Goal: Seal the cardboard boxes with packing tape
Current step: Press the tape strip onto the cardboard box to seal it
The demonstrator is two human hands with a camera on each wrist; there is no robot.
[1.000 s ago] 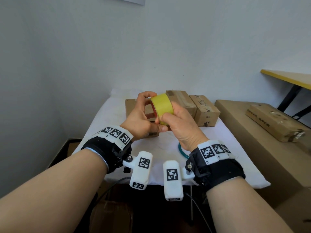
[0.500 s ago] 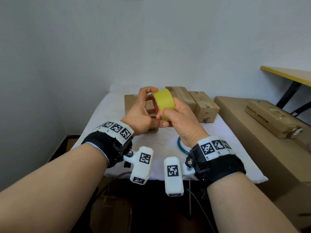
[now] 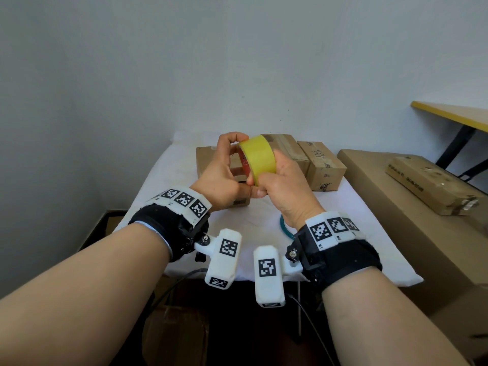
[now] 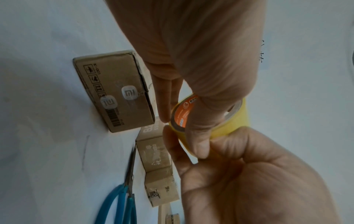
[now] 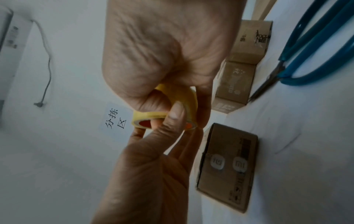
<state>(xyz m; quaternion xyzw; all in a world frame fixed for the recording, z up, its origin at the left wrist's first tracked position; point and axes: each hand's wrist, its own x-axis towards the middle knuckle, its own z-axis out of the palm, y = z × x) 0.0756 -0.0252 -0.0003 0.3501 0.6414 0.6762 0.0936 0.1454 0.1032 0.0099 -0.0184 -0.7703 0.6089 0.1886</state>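
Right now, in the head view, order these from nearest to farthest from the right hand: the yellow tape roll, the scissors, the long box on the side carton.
1. Yellow tape roll: gripped in the right hand.
2. Scissors: on the table, just below that wrist.
3. Long box: far right, on the side carton.

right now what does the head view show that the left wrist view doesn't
Only the head view shows the marker-covered wristbands, the yellow-edged table at right and the long flat cardboard box on the big carton.

Only the left wrist view shows the blue-handled scissors whole, blades included, and the two logo stickers on the brown cardboard box.

Both show the left hand and right hand gripping the yellow roll of packing tape above the white table.
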